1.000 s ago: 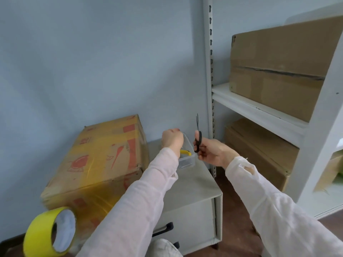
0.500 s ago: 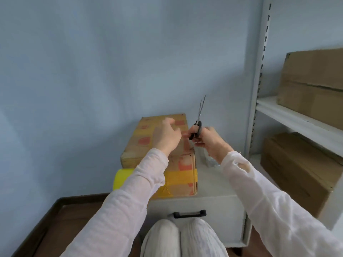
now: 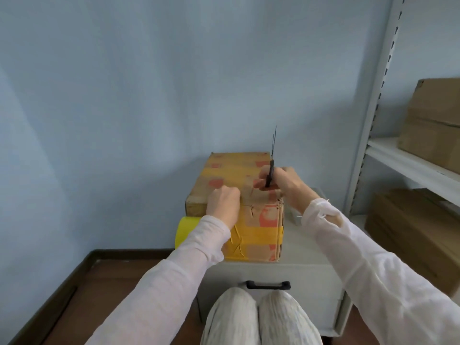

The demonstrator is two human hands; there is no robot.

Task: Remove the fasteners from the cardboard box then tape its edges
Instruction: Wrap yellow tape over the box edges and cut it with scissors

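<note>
The cardboard box (image 3: 239,195) lies at the centre of the frame on the bench (image 3: 303,247); it looks light but stiff, best steadied from its top; the left hand (image 3: 222,204) rests curled on it; the right hand (image 3: 283,184) grips scissors (image 3: 270,168), blades upward; a yellow tape roll (image 3: 185,230) sits just left, partly hidden.
</note>
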